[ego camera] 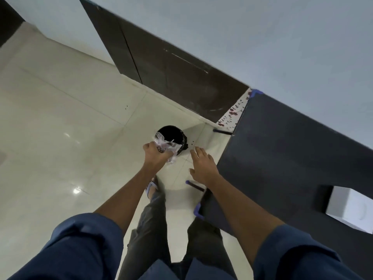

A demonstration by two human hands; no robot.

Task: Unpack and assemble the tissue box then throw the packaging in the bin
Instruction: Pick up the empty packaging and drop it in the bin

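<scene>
A round black bin (173,136) stands on the pale tiled floor near the corner of the room. My left hand (155,154) is clenched on crumpled clear plastic packaging (167,147), held just in front of and above the bin's near rim. My right hand (201,165) hovers to the right of the bin with fingers spread and nothing in it. A white box (351,207) rests on the dark table at the far right edge of the view.
A dark table (282,158) with blue-capped legs fills the right side, close to my right arm. Dark wall panels (181,77) run behind the bin. My legs and a sandalled foot (152,187) are below my arms. Glossy floor tiles (60,138) stretch left.
</scene>
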